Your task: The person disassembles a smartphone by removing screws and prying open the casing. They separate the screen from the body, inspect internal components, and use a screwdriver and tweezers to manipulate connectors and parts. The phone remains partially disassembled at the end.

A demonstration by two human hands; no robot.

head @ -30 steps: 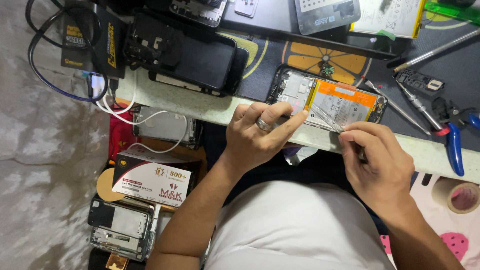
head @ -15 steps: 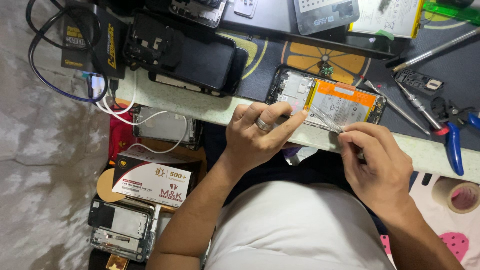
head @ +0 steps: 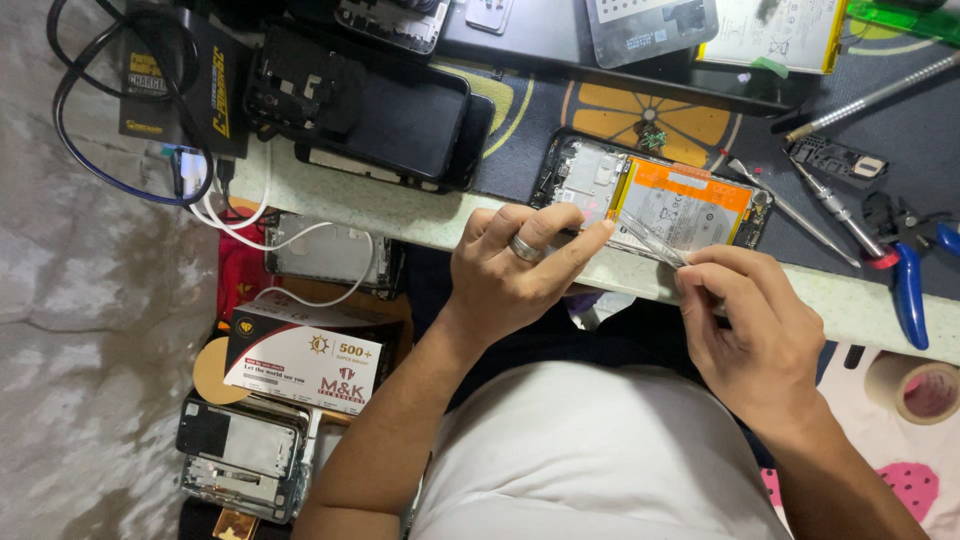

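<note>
Phone [head: 655, 195] lay opened, back cover off, orange battery [head: 680, 205] still seated. Left hand [head: 515, 270] pinned phone edge; right hand [head: 750, 330] pinched tweezers [head: 650, 238] over battery.

An opened phone [head: 655, 195] lies flat near the workbench's front edge, its back cover off (circuit board bare at its left end, an orange-labelled battery filling the middle). Thin metal tweezers [head: 652, 240] slant across the battery's lower part, tips pointing up-left over it, their rear end pinched between fingers.
</note>
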